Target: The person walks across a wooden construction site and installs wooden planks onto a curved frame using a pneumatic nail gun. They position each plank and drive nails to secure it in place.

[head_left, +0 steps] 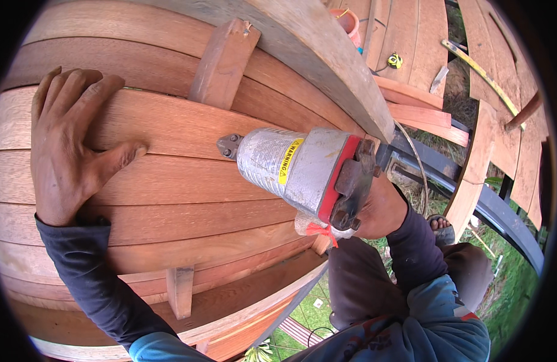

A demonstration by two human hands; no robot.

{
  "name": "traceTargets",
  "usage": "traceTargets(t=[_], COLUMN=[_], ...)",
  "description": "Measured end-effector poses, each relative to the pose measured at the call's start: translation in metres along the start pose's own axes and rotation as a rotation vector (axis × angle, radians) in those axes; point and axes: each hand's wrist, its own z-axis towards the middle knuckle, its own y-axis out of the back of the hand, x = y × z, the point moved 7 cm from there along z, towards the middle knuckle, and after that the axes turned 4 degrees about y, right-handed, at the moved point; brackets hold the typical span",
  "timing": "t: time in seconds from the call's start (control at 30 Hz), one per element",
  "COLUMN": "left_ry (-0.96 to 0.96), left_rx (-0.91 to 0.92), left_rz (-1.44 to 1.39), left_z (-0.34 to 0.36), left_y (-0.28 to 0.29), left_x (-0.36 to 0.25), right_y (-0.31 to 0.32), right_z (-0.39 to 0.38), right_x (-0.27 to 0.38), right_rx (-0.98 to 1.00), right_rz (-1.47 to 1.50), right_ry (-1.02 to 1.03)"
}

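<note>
Reddish-brown wooden boards [188, 175] lie side by side in front of me, with narrow seams between them. My left hand [70, 142] presses on them at the left, thumb and fingers spread, the fingertips reaching over one board's far edge. A nail gun [320, 169], silver with a red band and a yellow label, is in the middle, its nose toward the boards. Whether the nose touches the wood I cannot tell. Behind the tool, my right hand [384, 208] is wrapped around its handle; the tool's body hides most of the fingers. A red strip [320, 231] is tied on it.
A short wood block [224, 63] lies across the boards beyond the gun, beside a thick greyish beam [327, 48]. To the right are a thin hose [424, 181], loose offcuts [423, 117], a tape measure [395, 61], an orange bucket [348, 24] and a dark metal frame [501, 208] above grass.
</note>
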Motion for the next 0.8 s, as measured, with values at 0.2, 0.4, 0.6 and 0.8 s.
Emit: traceTargets(t=[0.2, 0.4, 0.6, 0.8], left_ry=[-0.003, 0.046, 0.053, 0.069], left_rx=[-0.016, -0.078, -0.080, -0.024], left_rz=[-0.003, -0.037, -0.179, -0.174], left_z=[0.002, -0.010, -0.005, -0.012], left_y=[-0.001, 0.000, 0.006, 0.010], left_x=[0.001, 0.009, 0.015, 0.017], right_y=[-0.004, -0.011, 0.000, 0.002], right_z=[0.007, 0.011, -0.009, -0.004], right_x=[-0.006, -0.002, -0.003, 0.001], right_rx=[0.024, 0.082, -0.078, -0.088], right_rz=[-0.029, -0.107, -0.129, -0.009], right_ry=[-0.041, -0.051, -0.199, -0.248])
